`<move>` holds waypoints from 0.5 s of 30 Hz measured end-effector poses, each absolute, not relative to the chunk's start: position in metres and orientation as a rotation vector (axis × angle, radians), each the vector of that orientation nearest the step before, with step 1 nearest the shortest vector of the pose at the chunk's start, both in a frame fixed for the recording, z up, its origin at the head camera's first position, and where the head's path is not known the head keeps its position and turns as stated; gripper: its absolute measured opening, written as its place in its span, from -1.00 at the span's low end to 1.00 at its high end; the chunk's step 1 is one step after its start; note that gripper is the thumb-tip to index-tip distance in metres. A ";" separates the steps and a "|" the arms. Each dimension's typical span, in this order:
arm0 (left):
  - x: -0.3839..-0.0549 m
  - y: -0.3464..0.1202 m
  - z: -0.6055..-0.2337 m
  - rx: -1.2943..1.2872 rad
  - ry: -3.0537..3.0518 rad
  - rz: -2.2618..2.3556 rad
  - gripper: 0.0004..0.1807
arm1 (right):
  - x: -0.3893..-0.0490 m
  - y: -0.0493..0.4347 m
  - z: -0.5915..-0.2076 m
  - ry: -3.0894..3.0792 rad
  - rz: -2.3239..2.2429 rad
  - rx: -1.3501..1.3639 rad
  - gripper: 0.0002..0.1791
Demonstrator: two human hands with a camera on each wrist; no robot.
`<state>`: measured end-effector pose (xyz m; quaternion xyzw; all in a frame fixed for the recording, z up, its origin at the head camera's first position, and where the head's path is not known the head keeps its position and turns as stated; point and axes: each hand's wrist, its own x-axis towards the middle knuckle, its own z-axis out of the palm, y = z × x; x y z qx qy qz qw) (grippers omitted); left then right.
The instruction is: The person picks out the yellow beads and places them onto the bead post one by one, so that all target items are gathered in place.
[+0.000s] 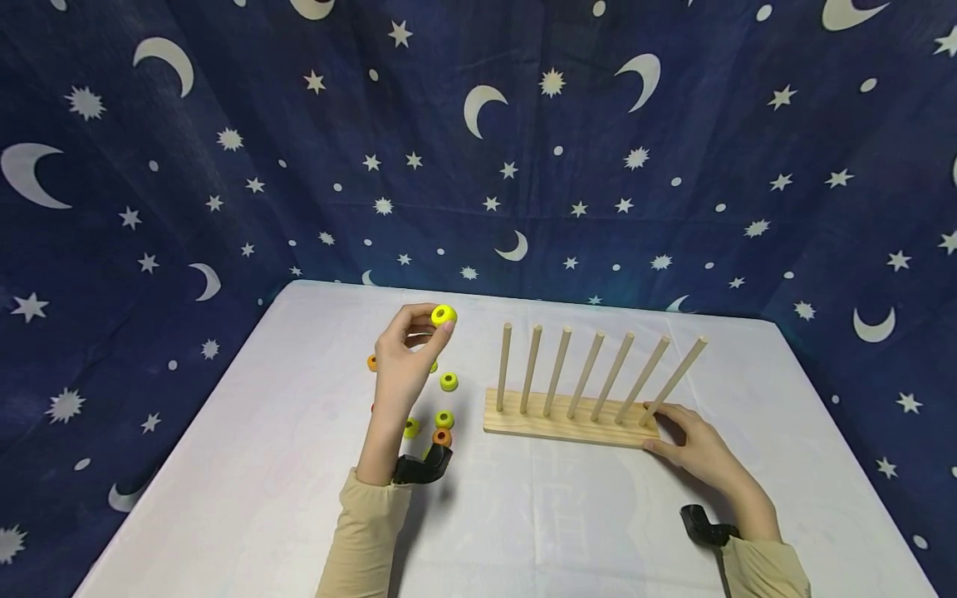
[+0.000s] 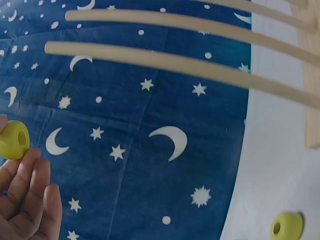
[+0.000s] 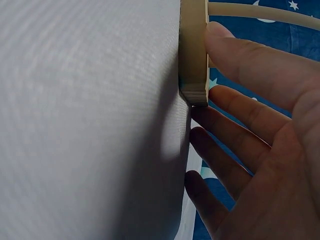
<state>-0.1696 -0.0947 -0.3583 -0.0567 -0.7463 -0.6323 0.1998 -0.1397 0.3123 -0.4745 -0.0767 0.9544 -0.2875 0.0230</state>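
My left hand is raised over the table left of the peg stand. It pinches a yellow wooden bead between thumb and fingertips; the bead's dark hole shows. In the left wrist view the same yellow bead is at the left edge. The wooden peg stand lies on the table, a flat base with several bare upright dowels. At its right end my right hand holds the base, thumb at the front corner and a finger at the back. In the right wrist view the thumb lies against the base.
Loose yellow-green beads, among them one bead, and an orange bead lie left of the stand. More are partly hidden behind the left forearm. A white cloth covers the table; a blue star-and-moon curtain hangs behind.
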 end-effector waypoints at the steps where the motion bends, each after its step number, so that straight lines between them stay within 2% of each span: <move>1: -0.170 -0.092 -0.358 -0.168 -2.080 -1.763 -0.70 | -0.140 0.313 -0.474 2.955 -0.890 -0.238 -0.25; 10: -0.167 -0.072 -0.355 -0.194 -2.056 -1.806 -0.71 | -0.140 0.313 -0.474 2.946 -0.902 -0.246 -0.25; 15: -0.157 -0.060 -0.342 -0.220 -2.090 -1.822 -0.70 | -0.140 0.314 -0.476 2.953 -0.901 -0.247 -0.25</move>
